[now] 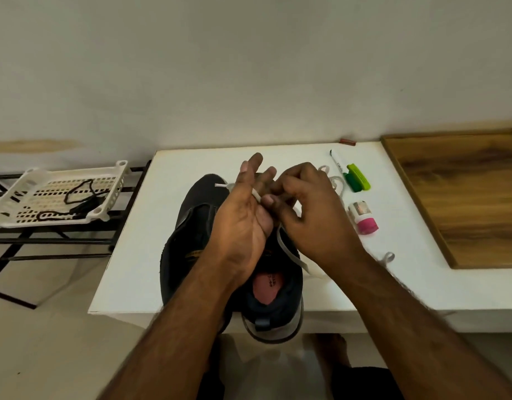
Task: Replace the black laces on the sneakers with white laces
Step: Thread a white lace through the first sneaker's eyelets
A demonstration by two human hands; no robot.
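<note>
Sneaker sits on the white desk, heel overhanging the near edge. Right hand pinches the white lace, apparently against the open left hand. Black laces lie in the tray.

Sneaker set on the surface, both hands held over it, marker and small bottle placed to its right, tray with laces kept left on a rack
</note>
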